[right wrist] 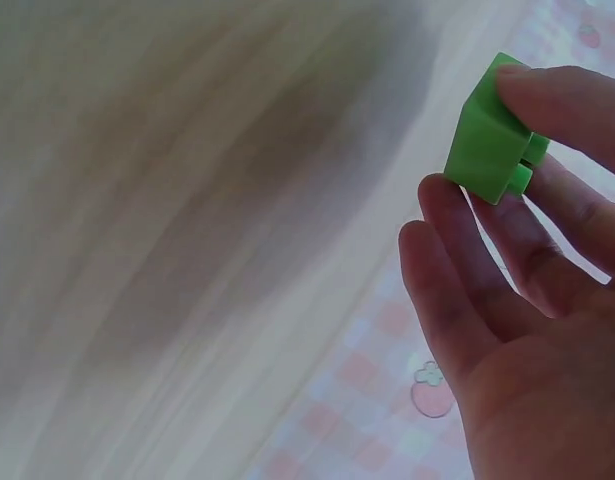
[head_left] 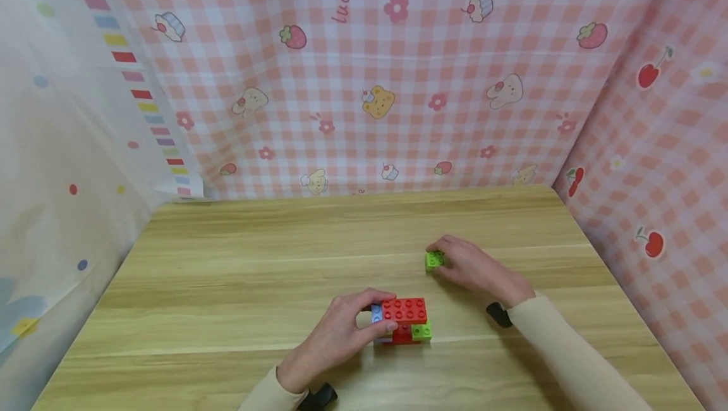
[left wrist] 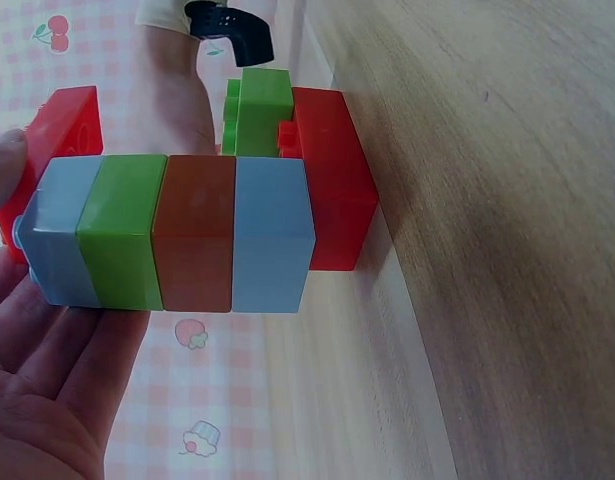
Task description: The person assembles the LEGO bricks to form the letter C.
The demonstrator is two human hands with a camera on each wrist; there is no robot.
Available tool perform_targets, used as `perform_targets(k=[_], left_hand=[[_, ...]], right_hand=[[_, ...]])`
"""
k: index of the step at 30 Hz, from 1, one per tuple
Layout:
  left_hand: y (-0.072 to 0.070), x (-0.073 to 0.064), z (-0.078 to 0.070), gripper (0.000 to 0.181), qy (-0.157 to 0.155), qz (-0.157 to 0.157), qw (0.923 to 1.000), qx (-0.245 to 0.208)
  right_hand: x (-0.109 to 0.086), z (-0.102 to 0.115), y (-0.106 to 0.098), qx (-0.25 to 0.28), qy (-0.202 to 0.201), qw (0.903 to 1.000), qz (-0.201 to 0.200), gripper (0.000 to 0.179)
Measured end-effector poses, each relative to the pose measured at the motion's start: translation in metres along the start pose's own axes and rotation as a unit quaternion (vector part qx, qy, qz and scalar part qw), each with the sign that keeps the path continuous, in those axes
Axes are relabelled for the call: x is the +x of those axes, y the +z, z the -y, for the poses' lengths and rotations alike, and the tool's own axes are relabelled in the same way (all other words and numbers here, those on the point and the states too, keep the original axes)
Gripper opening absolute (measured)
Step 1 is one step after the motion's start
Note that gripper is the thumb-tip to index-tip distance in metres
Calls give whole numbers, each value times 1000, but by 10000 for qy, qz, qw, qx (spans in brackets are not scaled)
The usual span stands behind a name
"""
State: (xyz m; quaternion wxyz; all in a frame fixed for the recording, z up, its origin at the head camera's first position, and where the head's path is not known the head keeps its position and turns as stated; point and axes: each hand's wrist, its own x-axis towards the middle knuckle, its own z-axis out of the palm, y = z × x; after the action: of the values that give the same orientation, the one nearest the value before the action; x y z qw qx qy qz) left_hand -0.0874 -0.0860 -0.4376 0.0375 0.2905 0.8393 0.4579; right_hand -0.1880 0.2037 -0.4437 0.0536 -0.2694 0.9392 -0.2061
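Observation:
My left hand [head_left: 341, 325] holds a brick build by the top red brick [head_left: 405, 311], thumb at its near side and fingers at the far side. In the left wrist view its column stacks a light blue brick [left wrist: 272, 235], a brown brick [left wrist: 195, 235], a green brick [left wrist: 124, 235] and another light blue brick [left wrist: 62, 230]. A long red base brick [left wrist: 337, 190] lies beneath, with a green brick [left wrist: 265, 112] on its other end. Farther back and to the right, my right hand [head_left: 474, 269] pinches a loose green brick [right wrist: 487, 145] between thumb and fingers, studs toward the palm.
The wooden table [head_left: 256, 259] reaches back to a pink checked cloth [head_left: 341, 69]. More cloth hangs at the left and right sides. A black wrist device [head_left: 499, 315] sits under the right sleeve, and another black device [head_left: 318, 397] under the left.

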Motion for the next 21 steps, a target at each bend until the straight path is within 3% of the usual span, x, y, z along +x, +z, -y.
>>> perform_targets(k=[5, 21], left_hand=[[0, -1, -1, 39, -51, 2, 10000, 26], [0, 0, -1, 37, -2, -51, 10000, 41]], right_hand=[[-6, 5, -2, 46, -251, 9995, -173, 39], [-19, 18, -6, 399, -389, 9965, -617, 41]])
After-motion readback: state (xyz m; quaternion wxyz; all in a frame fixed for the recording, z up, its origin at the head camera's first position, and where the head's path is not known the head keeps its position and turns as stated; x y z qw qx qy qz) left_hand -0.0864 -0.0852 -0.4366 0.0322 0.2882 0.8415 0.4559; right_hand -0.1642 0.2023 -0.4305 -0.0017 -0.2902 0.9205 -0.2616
